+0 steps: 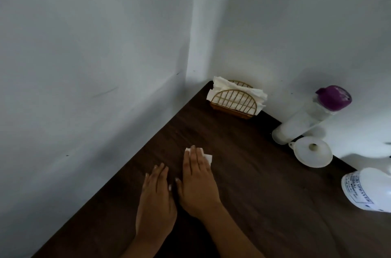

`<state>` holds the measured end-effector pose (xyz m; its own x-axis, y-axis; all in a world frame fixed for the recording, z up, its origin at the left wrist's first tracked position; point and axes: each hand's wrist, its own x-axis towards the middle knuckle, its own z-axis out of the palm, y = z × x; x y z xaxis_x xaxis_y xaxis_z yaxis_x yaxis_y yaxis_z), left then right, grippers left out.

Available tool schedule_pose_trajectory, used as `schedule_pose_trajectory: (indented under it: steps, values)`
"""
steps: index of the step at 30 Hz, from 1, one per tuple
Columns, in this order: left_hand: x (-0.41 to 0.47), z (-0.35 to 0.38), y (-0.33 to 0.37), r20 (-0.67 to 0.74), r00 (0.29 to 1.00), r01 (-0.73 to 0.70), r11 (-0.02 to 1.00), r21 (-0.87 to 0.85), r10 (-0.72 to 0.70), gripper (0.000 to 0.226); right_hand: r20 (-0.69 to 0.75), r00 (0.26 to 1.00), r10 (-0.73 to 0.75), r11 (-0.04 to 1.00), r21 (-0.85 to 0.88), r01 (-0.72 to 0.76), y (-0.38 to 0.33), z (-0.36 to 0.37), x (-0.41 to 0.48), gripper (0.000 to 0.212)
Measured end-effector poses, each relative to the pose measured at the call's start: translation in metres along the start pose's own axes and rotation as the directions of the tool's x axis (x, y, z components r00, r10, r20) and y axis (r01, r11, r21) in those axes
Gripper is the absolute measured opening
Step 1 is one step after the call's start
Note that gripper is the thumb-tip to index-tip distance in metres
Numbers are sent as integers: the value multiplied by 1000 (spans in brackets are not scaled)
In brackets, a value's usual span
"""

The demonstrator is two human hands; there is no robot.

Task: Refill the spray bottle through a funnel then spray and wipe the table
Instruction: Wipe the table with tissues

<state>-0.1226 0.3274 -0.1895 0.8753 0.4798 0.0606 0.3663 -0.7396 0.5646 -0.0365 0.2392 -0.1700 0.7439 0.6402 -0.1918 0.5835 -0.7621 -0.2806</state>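
fingers (pixel 195 159) flat on tissue (pixel 208 157), bottle label (pixel 357 191) (blurred)

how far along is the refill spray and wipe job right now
Refill looks finished: the funnel lies on the table, out of the spray bottle, and the purple-capped bottle stands closed. In hand: the right hand presses a white tissue flat on the wood, left hand resting beside it. Left: wiping the remaining surface; whether it was sprayed can't be seen.

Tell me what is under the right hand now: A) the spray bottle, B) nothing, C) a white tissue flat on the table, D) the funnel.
C: the right hand presses flat on a white tissue on the table; the funnel and spray bottle sit apart.
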Motion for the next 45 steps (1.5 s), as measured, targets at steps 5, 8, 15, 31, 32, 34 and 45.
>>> schedule_pose_trajectory:
  steps: [5,8,15,31,32,34,45]
  values:
    - [2,1,0,4,1000,-25,1000,15,25,50,68,982,-175,982,-58,179,3,-4,21,71]
    - [1,0,-1,10,999,-37,999,34,37,51,71,980,-187,975,-112,194,6,-7,41,77]
    - [0,0,0,36,999,-40,996,81,37,54,-21,1000,-11,987,-163,8,25,-13,59,81]
    - [-1,-2,1,-18,999,-40,999,-36,39,55,-102,947,305,950,-34,-310,16,17,-76,94]
    - [-1,-1,1,-21,999,-37,998,-43,36,54,-89,954,287,956,-40,-292,8,22,-80,95]
    - [-2,-1,0,-31,999,-26,998,-61,24,55,-85,973,216,974,-54,-221,-4,29,-81,94]
    - [-3,-3,1,-24,999,-36,999,-31,35,57,-55,997,50,986,-158,-58,37,-5,4,82]
